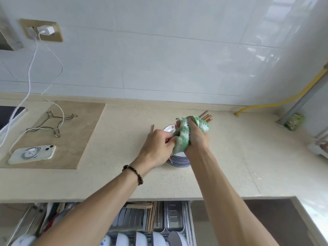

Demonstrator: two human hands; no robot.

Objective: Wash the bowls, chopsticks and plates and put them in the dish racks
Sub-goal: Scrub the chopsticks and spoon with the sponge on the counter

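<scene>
Both hands work above a stack of plates (177,161) that sits on the beige desk (124,174). The right hand (196,137) has its grip closed around a green and white cloth (182,137), fingers curled over the top of it. The left hand (158,146), with a bead bracelet (134,173) on its wrist, pinches the lower edge of the same cloth, just above the plates. A small bowl (169,129) with a red mark shows just behind the plates, partly hidden by the hands. Chopsticks (205,117) lie on the desk beyond the plates, their ends poking out past the cloth. Well to the left of the plates, a phone (33,154) lies on a tan slab with a white cable (32,68) running up to a wall plug. Below the desk edge, nearer than the plates, an open dish rack (159,228) holds white bowls and more chopsticks.
</scene>
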